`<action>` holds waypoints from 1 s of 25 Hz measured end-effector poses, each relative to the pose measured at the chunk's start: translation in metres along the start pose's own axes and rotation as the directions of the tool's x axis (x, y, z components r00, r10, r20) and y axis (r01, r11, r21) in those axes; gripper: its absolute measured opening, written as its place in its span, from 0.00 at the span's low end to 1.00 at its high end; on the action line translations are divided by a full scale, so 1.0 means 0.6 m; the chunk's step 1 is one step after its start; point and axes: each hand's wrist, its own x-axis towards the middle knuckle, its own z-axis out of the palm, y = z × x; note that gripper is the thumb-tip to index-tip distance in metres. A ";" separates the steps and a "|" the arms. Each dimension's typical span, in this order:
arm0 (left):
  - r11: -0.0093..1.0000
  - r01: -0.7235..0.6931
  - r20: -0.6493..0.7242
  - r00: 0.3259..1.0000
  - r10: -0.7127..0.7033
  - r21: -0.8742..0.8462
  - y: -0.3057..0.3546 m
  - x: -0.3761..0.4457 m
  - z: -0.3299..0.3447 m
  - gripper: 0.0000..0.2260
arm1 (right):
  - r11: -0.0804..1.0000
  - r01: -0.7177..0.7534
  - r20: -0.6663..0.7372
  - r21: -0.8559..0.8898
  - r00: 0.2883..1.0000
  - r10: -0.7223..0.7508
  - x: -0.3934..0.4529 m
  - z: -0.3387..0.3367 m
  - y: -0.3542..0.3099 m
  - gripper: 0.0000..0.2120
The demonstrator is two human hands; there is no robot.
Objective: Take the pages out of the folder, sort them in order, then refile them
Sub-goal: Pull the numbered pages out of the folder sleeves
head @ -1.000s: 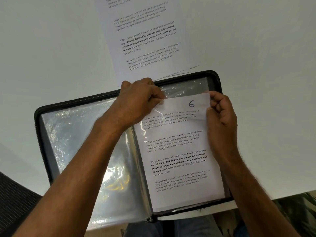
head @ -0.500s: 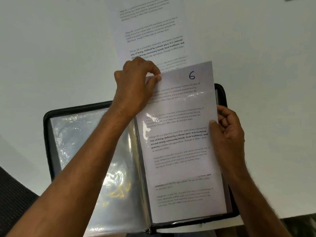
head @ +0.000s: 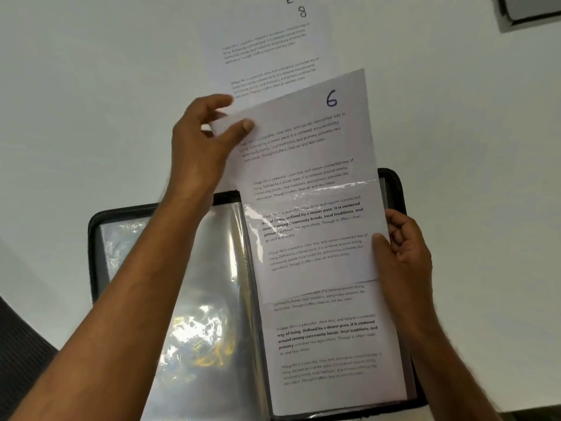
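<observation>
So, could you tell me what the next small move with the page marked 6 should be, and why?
Probably keep drawing page 6 upward with the left hand until it clears the sleeve, then lay it by page 8. Its lower part is inside the right-hand sleeve, which the right hand steadies at the edge.

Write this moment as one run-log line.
left hand pinches white page marked 6 | right hand steadies it | half out of clear sleeve, black folder

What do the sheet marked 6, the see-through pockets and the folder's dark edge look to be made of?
Sheet marked 6: thin matte white paper; it bends where the left hand pinches it.
See-through pockets: clear glossy plastic film, crinkled, with bright glare.
Folder's dark edge: black, probably fabric or soft plastic with a zip; too small to tell.
</observation>
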 end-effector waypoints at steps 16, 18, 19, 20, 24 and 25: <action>0.887 0.194 0.028 0.974 -0.226 0.420 -0.080 -0.061 -0.001 0.12 | 1.000 0.014 -0.035 0.019 0.999 -0.014 -0.005 0.001 0.005 0.13; 0.914 0.185 0.061 0.973 -0.221 0.360 -0.081 -0.063 -0.003 0.12 | 1.000 0.014 -0.036 0.023 0.999 -0.013 -0.006 0.000 0.005 0.13; 0.924 0.180 0.065 0.975 -0.213 0.337 -0.077 -0.066 -0.003 0.11 | 1.000 0.014 -0.034 0.021 0.999 -0.014 -0.006 -0.001 0.006 0.13; 0.935 0.173 0.059 0.978 -0.200 0.310 -0.072 -0.067 -0.001 0.10 | 1.000 0.017 -0.028 0.017 0.999 -0.017 -0.006 -0.002 0.004 0.13; 0.979 0.125 0.000 0.992 -0.127 0.160 -0.049 -0.043 0.003 0.10 | 0.999 0.030 0.002 0.012 1.000 -0.030 -0.004 -0.005 0.004 0.15; 0.986 0.126 -0.013 0.992 -0.125 0.112 -0.044 -0.028 0.004 0.10 | 1.000 0.024 0.007 0.016 1.000 -0.024 -0.004 -0.005 0.005 0.15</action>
